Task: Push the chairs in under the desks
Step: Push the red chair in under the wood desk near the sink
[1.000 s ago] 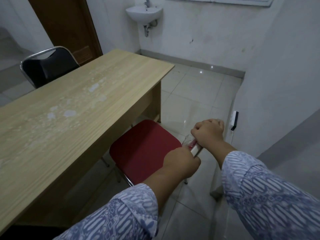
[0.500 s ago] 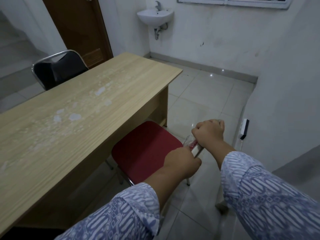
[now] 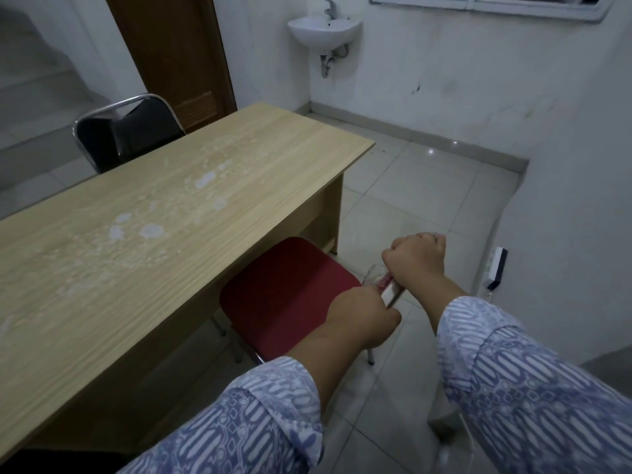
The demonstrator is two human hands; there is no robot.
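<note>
Red chair (image 3: 287, 292) sits partly under the wooden counter (image 3: 171, 234); both grips, left hand (image 3: 359, 318) and right hand (image 3: 415, 263), clench its backrest top. Pushing is under way; next needs a straight shove forward.

Chair (image 3: 284, 295) partly under desk (image 3: 164, 241) (another opposite)

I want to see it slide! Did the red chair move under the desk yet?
Cannot tell. The red chair sits about as far under the desk edge as before; the camera moved, so any slide is too small to judge.
</note>
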